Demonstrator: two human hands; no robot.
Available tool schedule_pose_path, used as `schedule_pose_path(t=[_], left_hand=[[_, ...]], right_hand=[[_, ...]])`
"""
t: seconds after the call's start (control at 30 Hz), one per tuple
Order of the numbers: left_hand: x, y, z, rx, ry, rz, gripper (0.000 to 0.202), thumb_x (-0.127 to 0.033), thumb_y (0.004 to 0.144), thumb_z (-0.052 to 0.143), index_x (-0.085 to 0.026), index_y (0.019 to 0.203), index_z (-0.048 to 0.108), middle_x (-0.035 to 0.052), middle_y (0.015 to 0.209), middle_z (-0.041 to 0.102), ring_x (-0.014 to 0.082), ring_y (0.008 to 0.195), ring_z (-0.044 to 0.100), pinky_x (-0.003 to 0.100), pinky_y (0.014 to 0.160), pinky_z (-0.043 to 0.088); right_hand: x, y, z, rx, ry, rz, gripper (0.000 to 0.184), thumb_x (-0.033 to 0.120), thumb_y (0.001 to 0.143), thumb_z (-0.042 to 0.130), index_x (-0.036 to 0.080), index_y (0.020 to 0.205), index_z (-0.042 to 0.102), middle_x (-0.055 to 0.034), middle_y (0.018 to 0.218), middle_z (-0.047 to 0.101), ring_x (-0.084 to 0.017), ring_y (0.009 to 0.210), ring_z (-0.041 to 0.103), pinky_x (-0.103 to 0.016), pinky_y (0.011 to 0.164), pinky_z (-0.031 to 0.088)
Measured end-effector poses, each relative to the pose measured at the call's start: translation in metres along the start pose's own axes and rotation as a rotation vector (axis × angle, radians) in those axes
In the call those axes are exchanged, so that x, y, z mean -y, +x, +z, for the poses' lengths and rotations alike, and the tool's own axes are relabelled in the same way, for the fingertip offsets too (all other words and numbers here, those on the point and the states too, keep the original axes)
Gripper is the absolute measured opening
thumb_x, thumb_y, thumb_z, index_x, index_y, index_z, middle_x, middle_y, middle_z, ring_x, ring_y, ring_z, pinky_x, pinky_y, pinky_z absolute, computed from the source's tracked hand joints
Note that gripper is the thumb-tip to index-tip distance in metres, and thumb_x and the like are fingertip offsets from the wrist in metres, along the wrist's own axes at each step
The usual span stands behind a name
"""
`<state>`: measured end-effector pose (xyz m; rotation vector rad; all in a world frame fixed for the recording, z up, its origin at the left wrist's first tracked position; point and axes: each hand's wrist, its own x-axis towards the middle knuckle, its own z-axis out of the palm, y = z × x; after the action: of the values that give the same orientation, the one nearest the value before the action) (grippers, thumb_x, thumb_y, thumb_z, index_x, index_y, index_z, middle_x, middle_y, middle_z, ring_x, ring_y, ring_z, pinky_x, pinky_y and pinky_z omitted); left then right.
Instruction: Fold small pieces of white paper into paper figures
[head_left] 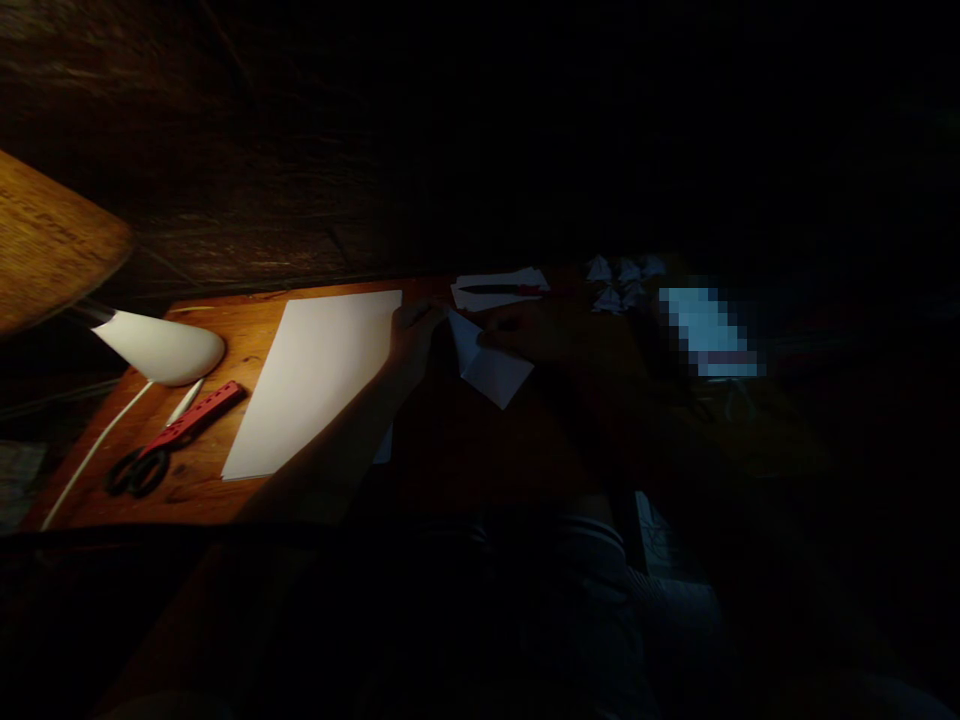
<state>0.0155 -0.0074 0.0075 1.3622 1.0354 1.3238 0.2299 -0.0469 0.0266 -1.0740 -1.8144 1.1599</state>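
Note:
Between my two hands is a small sheet of white paper [495, 370], creased and partly folded, held just above the dark tabletop. My left hand [415, 335] has its fingers closed at the paper's upper left corner. On its upper right edge, my right hand [525, 332] pinches the paper, though deep shadow blurs the fingers. A stack of large white paper sheets [322, 370] lies under and beside my left forearm. Beyond my hands, a knife [499, 290] with a dark blade and red handle rests on smaller white paper pieces [469, 300].
Several folded paper shapes [609, 298] stand at the back right, near a bright pixelated rectangle [709, 330]. To the left are a white lamp base [161, 345] with a cord [97, 445], scissors in a red sheath [196, 415] and a white pen-like object [184, 402] on the wooden table [199, 480].

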Motion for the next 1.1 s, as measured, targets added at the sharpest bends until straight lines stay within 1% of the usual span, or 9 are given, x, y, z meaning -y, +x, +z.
schedule_pose_path(t=[0.07,0.17,0.3,0.43,0.57,0.73,0.93,1.03,1.1], left_hand=[[0.001,0.001,0.000,0.004,0.020,0.013,0.017,-0.033,0.074,0.076,-0.020,0.072,0.064,-0.0013,0.068,0.062,0.0145,0.067,0.058,0.025,0.062,0.047],[0.001,0.002,-0.001,0.025,-0.025,0.023,0.024,-0.038,0.075,0.080,-0.020,0.071,0.065,-0.0009,0.069,0.064,0.0145,0.068,0.060,0.026,0.065,0.049],[-0.001,-0.001,-0.002,0.096,-0.019,0.015,0.033,-0.046,0.076,0.084,-0.019,0.069,0.066,0.0005,0.069,0.065,0.0153,0.069,0.061,0.027,0.065,0.051],[-0.008,-0.006,-0.001,0.165,0.067,-0.018,0.029,-0.040,0.077,0.083,-0.018,0.067,0.067,-0.0003,0.065,0.062,0.0135,0.063,0.056,0.026,0.060,0.046],[-0.014,-0.008,0.001,0.137,0.045,-0.016,0.026,-0.030,0.077,0.080,-0.018,0.062,0.063,-0.0015,0.062,0.059,0.0124,0.062,0.053,0.026,0.060,0.044],[-0.013,-0.008,0.003,0.112,0.001,-0.052,0.024,-0.023,0.076,0.078,-0.018,0.059,0.062,-0.0027,0.061,0.057,0.0109,0.059,0.050,0.024,0.058,0.039],[-0.014,-0.008,0.004,0.100,0.047,-0.052,0.026,-0.025,0.079,0.078,-0.018,0.060,0.062,-0.0026,0.061,0.056,0.0104,0.058,0.048,0.025,0.056,0.037],[-0.014,-0.008,0.003,0.126,0.076,-0.025,0.030,-0.030,0.081,0.080,-0.018,0.059,0.062,-0.0022,0.060,0.057,0.0109,0.059,0.049,0.024,0.055,0.037],[-0.013,-0.008,0.003,0.163,0.099,-0.018,0.029,-0.032,0.083,0.081,-0.018,0.063,0.066,-0.0013,0.063,0.061,0.0119,0.061,0.054,0.024,0.056,0.040]], right_hand=[[-0.001,-0.001,0.000,-0.018,-0.003,-0.011,0.028,0.042,0.081,0.071,0.018,0.070,0.063,0.0015,0.067,0.056,-0.012,0.064,0.046,-0.027,0.060,0.034],[-0.001,-0.002,0.000,-0.031,-0.003,-0.014,0.028,0.042,0.080,0.071,0.018,0.069,0.063,0.0013,0.067,0.056,-0.012,0.065,0.047,-0.027,0.061,0.035],[0.002,-0.003,0.000,-0.016,0.013,-0.009,0.028,0.043,0.078,0.070,0.018,0.068,0.061,0.0027,0.065,0.053,-0.011,0.062,0.045,-0.027,0.060,0.035],[0.005,-0.003,0.000,-0.027,0.021,-0.025,0.030,0.043,0.077,0.070,0.019,0.064,0.058,0.0032,0.063,0.052,-0.011,0.061,0.044,-0.027,0.059,0.034],[0.004,-0.002,0.001,-0.038,0.008,-0.031,0.028,0.042,0.078,0.070,0.018,0.066,0.060,0.0029,0.065,0.054,-0.010,0.061,0.042,-0.027,0.060,0.034],[0.000,0.001,0.002,-0.053,-0.018,-0.025,0.028,0.042,0.080,0.070,0.018,0.067,0.063,0.0009,0.068,0.058,-0.012,0.065,0.047,-0.028,0.063,0.036],[0.005,-0.003,0.001,-0.055,-0.034,0.011,0.029,0.044,0.081,0.070,0.017,0.072,0.066,0.0018,0.067,0.056,-0.011,0.064,0.045,-0.027,0.060,0.034],[0.008,-0.005,0.000,-0.051,-0.020,0.028,0.028,0.043,0.080,0.070,0.017,0.071,0.065,0.0026,0.065,0.055,-0.011,0.062,0.043,-0.027,0.060,0.033],[0.008,-0.005,0.000,-0.053,-0.015,0.024,0.025,0.040,0.080,0.071,0.017,0.070,0.065,0.0027,0.066,0.056,-0.011,0.062,0.044,-0.026,0.060,0.034]])
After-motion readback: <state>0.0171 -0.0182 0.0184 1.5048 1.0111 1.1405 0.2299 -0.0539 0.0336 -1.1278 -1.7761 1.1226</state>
